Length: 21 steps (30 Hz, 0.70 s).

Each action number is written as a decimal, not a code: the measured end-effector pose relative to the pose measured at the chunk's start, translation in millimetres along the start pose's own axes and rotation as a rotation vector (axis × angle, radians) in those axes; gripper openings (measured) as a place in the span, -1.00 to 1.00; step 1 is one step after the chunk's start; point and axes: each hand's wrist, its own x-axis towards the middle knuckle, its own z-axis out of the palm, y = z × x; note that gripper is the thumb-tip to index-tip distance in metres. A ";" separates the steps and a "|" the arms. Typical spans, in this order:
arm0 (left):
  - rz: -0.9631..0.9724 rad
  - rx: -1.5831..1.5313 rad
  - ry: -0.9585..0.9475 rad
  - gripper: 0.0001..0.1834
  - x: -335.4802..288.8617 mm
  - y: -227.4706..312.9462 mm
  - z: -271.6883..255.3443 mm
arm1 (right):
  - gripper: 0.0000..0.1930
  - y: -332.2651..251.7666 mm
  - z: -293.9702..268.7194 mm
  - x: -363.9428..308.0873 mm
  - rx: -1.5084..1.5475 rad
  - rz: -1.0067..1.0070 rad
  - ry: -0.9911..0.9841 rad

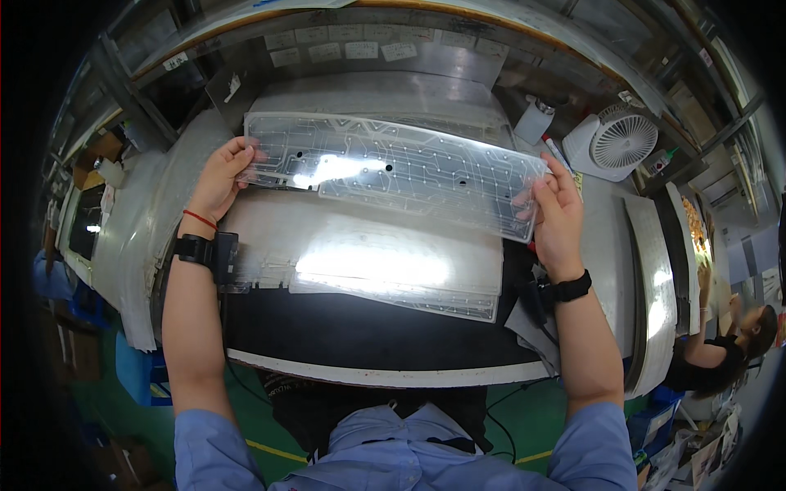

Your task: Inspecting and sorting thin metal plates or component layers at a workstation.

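Between my two hands I hold up a clear keyboard membrane sheet point(426, 182) printed with silvery circuit lines and a few dark holes. My left hand point(225, 173) pinches its left end, and my right hand point(554, 204) grips its right end. The sheet tilts down slightly toward the right, and bright light reflects off it. Below it a stack of similar membrane sheets point(368, 237) lies on the black mat point(352, 327). The held sheet hangs over the far part of that stack and hides some of it.
A white fan point(624, 135) stands at the back right beside a pale bottle point(534, 121) and a red marker point(554, 150). More stacked sheets lie at the left point(131, 237) and right point(651, 278). A shelf edge point(393, 10) crosses the back. Another person point(725, 356) is at far right.
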 end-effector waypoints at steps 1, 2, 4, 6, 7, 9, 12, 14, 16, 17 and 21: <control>-0.002 0.002 -0.004 -0.84 0.3 -0.3 -0.4 | -0.54 0.1 0.7 -1.0 -0.027 -0.009 -0.015; -0.004 0.004 -0.008 -0.84 0.6 -0.4 -1.0 | -0.55 0.4 1.6 -2.2 -0.055 -0.018 -0.030; -0.023 -0.019 -0.040 -0.84 1.5 1.2 -7.5 | -0.57 0.1 3.3 -4.2 -0.130 -0.006 -0.057; -0.020 -0.032 -0.044 -0.83 1.1 2.0 -13.7 | -0.61 -1.0 4.9 -6.0 -0.226 0.037 -0.080; -0.006 -0.031 -0.034 -0.83 0.1 3.5 -14.8 | -0.63 0.5 5.8 -7.1 -0.236 0.054 -0.080; 0.003 -0.029 -0.019 -0.82 -1.3 4.7 -16.2 | -0.67 4.1 7.1 -8.9 -0.257 0.089 -0.082; -0.004 -0.033 -0.024 -0.82 1.0 5.0 -13.5 | -0.66 5.4 2.5 -7.5 -0.248 0.044 -0.087; -0.009 -0.027 -0.028 -0.82 1.1 4.1 -12.9 | -0.67 3.1 3.0 -7.9 -0.245 0.042 -0.079; 0.001 -0.021 -0.040 -0.82 1.3 3.6 -13.3 | -0.68 1.1 4.4 -8.5 -0.244 0.040 -0.070; 0.005 -0.019 -0.046 -0.81 1.2 3.3 -13.2 | -0.69 0.7 5.6 -8.7 -0.243 0.038 -0.065; -0.005 -0.022 -0.020 -0.81 -0.4 3.2 -9.9 | -0.70 1.9 6.0 -9.5 -0.268 0.004 -0.071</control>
